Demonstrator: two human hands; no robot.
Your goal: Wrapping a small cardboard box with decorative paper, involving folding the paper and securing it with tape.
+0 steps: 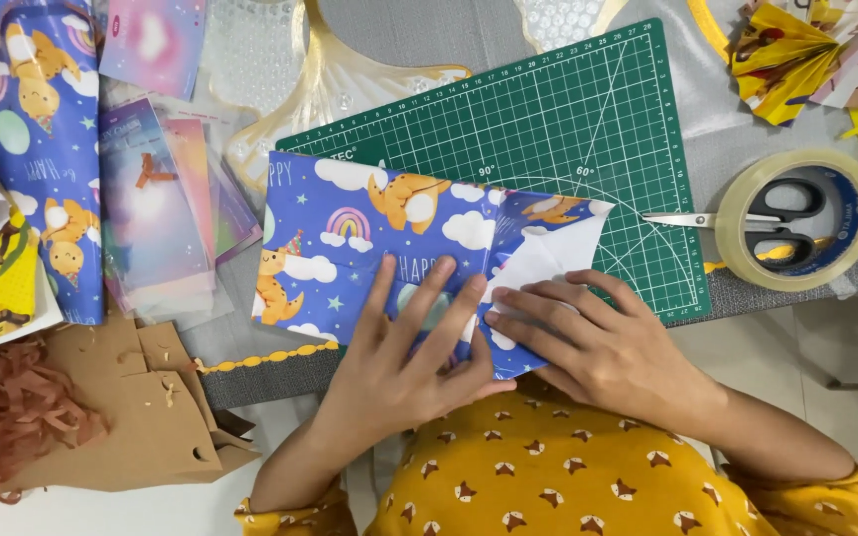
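A home craft table: green cutting mat [568, 129], tape roll [796, 220], scissors [747, 220], gift-wrap sheets [42, 149].

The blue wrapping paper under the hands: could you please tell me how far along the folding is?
Done: the blue wrapping paper lies flat on the green cutting mat, its right end turned so the white underside shows. In hand: the left hand and right hand press that fold. Left: the tape roll and scissors lie untouched.

Smooth printed wrapping paper [369, 248] lies on a matt green plastic cutting mat [568, 129]; the tape roll [796, 218] looks glossy.
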